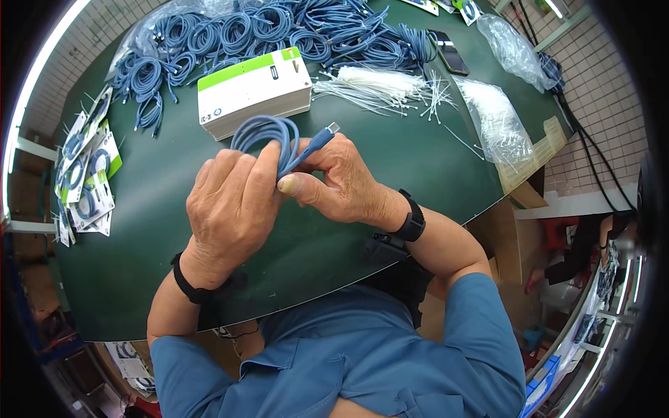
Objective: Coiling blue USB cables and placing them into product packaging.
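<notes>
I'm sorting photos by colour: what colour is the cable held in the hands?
Muted blue; the cable shows best in the head view.

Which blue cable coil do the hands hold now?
The coil gripped between the left hand and right hand; the piled coils and packaged coils are untouched.

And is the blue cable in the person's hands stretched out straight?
No, the blue cable is wound into loops, held by the left hand and the right hand.
</notes>
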Action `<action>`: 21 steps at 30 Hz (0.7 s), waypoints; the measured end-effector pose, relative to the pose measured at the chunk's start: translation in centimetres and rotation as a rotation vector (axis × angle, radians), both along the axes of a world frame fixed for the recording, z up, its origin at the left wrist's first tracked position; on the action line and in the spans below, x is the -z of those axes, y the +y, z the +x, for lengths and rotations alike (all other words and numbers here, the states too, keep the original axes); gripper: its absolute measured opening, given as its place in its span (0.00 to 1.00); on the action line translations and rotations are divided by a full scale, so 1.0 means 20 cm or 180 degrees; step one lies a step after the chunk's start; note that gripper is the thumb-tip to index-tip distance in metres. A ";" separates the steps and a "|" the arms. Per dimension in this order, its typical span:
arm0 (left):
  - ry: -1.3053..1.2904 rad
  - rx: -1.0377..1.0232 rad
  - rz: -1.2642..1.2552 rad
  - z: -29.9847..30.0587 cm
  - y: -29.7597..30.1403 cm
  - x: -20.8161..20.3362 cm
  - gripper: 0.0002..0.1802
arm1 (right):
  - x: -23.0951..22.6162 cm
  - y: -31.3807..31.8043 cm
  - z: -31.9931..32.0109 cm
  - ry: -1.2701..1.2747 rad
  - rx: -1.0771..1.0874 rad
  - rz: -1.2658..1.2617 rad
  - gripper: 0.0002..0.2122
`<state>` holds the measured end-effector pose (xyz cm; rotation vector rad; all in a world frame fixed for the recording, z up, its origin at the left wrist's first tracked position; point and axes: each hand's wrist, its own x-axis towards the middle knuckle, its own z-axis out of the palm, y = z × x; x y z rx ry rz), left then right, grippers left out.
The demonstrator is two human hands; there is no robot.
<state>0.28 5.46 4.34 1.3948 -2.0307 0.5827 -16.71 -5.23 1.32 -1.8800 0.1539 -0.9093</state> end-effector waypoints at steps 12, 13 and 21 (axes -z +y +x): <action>-0.0170 0.0245 0.0134 0.06 -0.06 0.02 0.30 | 0.01 0.00 0.07 -0.0282 0.0362 0.1992 0.18; -0.0208 0.0231 0.0106 0.07 -0.06 0.02 0.30 | 0.01 -0.01 0.08 -0.0316 0.0337 0.1965 0.18; -0.0084 0.0400 -0.0820 0.03 -0.05 0.04 0.24 | 0.01 -0.10 0.01 -0.1271 -0.0246 0.3248 0.16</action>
